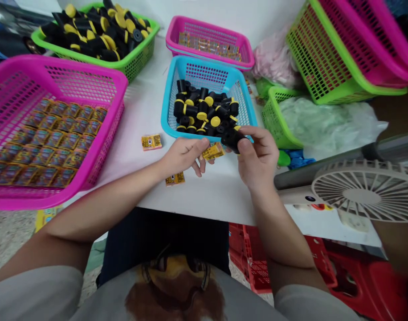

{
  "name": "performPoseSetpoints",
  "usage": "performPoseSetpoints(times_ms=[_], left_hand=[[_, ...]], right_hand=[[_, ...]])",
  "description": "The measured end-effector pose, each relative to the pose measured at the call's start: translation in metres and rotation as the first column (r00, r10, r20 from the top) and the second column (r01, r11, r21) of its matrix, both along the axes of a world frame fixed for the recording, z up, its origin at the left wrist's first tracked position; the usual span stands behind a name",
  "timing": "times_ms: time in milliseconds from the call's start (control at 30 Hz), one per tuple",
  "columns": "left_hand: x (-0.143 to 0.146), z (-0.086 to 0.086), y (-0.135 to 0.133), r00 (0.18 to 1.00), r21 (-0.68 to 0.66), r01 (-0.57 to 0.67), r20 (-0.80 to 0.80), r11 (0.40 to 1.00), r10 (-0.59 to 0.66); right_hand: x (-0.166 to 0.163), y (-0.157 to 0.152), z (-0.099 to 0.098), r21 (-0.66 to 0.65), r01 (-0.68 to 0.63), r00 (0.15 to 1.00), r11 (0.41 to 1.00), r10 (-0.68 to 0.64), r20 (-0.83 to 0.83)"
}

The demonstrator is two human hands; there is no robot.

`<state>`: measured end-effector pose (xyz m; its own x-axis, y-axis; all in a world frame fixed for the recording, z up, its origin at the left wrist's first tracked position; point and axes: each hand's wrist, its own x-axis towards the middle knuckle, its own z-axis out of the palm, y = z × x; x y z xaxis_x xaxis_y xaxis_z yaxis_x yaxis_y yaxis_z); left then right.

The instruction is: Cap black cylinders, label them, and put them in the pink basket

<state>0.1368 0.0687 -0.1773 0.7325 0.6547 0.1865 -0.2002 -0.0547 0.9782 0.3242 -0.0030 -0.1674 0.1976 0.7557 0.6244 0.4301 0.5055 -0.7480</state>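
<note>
Above the front of the white table, my left hand (187,156) is closed on a small yellow printed packet (213,152). Close by on the right, my right hand (259,154) grips a black plastic cylinder (231,139) between thumb and fingers. Both hands are just in front of a blue basket (170,127), which holds many black cylinders with yellow caps (204,109). One orange-yellow packet (151,141) lies on the table left of my left hand, and another packet (175,179) lies just below that hand.
A pink basket (119,82) with rows of packets stands at left. Behind it, a green basket (147,55) is heaped with black, yellow-capped pieces. Another pink basket (207,24) sits at the back. Stacked baskets (324,49), plastic bags (327,125) and a fan (361,194) occupy the right.
</note>
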Motion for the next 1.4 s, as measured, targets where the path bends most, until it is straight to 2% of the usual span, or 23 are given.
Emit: performPoseSetpoints(times_ms=[133, 267, 533, 667, 767, 867, 1067, 1200, 1300, 1400], left_hand=[[-0.001, 0.001, 0.000, 0.996, 0.008, -0.079, -0.040, 0.997, 0.080], [-0.002, 0.001, 0.001, 0.986, 0.016, -0.155, -0.061, 0.988, 0.156], [-0.005, 0.005, 0.003, 0.997, 0.166, -0.070, -0.019, 0.984, 0.074], [-0.005, 0.006, 0.006, 0.999, 0.172, -0.037, -0.020, 0.984, 0.041], [-0.003, 0.003, 0.007, 1.000, 0.134, -0.003, 0.015, 0.991, 0.001], [-0.002, -0.001, 0.007, 0.999, 0.150, -0.027, 0.043, 0.988, 0.021], [-0.003, 0.000, 0.005, 0.991, 0.186, -0.122, 0.072, 0.975, 0.110], [-0.005, 0.003, 0.002, 0.987, 0.219, -0.155, 0.081, 0.963, 0.140], [-0.005, 0.001, 0.000, 0.975, 0.290, -0.223, 0.076, 0.931, 0.209], [-0.006, -0.003, -0.001, 0.957, 0.414, -0.289, 0.091, 0.863, 0.276]], right_hand=[[0.003, -0.001, 0.008, 0.095, 0.039, 0.993, 0.995, -0.049, 0.108], [0.003, -0.003, 0.013, 0.045, 0.052, 0.988, 0.998, -0.058, 0.143], [0.006, -0.004, 0.013, -0.157, -0.129, 0.981, 0.979, 0.149, 0.123], [0.007, -0.002, 0.008, -0.172, -0.170, 0.982, 0.970, 0.182, 0.057], [0.008, -0.002, 0.006, -0.169, -0.150, 0.984, 0.974, 0.164, 0.073], [0.011, -0.002, 0.007, -0.167, -0.177, 0.977, 0.970, 0.194, 0.089], [0.015, -0.002, 0.016, -0.271, -0.281, 0.959, 0.920, 0.279, -0.048], [0.009, -0.002, 0.015, -0.275, -0.296, 0.953, 0.915, 0.261, -0.156], [0.004, -0.001, 0.013, -0.283, -0.267, 0.956, 0.921, 0.217, -0.196], [0.000, 0.001, 0.014, -0.307, -0.246, 0.956, 0.920, 0.177, -0.235]])
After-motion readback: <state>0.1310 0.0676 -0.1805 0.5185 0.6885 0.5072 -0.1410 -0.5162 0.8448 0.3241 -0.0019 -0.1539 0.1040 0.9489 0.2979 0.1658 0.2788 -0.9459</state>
